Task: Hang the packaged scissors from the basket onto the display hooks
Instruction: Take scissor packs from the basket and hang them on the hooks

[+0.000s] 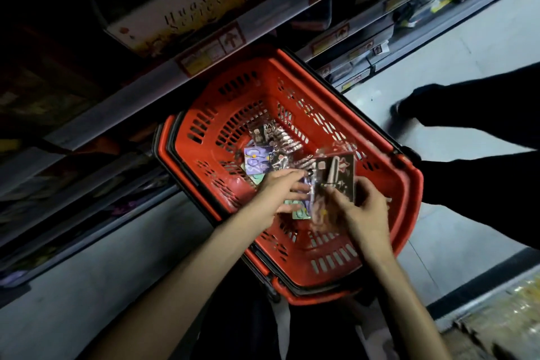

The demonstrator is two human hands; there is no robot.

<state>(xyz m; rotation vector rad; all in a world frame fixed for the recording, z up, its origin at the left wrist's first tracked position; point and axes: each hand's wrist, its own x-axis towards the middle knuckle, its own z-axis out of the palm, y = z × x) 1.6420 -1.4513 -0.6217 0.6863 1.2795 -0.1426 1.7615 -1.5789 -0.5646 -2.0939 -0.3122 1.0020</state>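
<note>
I'm pinching a dark scissors pack (pixel 339 175) in my right hand (pixel 362 213), low inside the red basket (pixel 210 137) — my left hand (pixel 274 193) is touching it, grip unclear — so I'm planning to lift just one, hang-hole end up.

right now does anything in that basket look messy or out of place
Nothing looks spilled or damaged. The packets lie in a loose jumble on the basket floor, overlapping at different angles, and the basket sits askew to the shelf edge. The right hand holds a dark packet.
</note>
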